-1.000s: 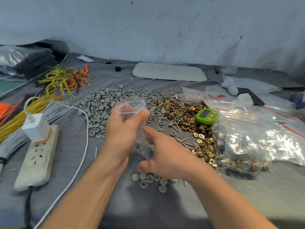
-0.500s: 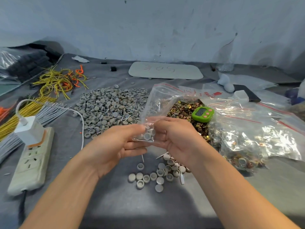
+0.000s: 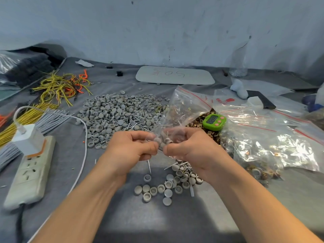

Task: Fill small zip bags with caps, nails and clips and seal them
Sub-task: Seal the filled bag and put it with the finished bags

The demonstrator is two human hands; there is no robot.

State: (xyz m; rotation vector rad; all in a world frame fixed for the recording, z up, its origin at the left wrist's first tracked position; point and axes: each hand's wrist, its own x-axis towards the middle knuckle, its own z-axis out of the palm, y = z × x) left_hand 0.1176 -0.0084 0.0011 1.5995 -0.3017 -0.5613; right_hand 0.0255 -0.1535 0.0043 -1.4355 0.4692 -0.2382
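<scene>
Both hands pinch a small clear zip bag [image 3: 162, 139] holding a few grey caps and nails, above the grey cloth. My left hand [image 3: 129, 148] grips its left edge and my right hand [image 3: 189, 148] its right edge. A big heap of grey caps [image 3: 115, 116] mixed with nails lies behind the hands. A small group of loose caps [image 3: 164, 186] and a nail [image 3: 149, 166] lie under them. Brass clips [image 3: 196, 122] show behind a larger clear zip bag [image 3: 185, 106].
A green timer [image 3: 214, 121] sits right of centre. Filled clear bags [image 3: 273, 142] pile up at the right. A power strip [image 3: 29, 172] with a white charger and cable lies at the left, near yellow and grey wire bundles [image 3: 31, 118]. A white board [image 3: 175, 75] lies at the back.
One second ago my left hand held the bag up open while the right reached under it. Both hands have since come together low, pinching the bag's edges.
</scene>
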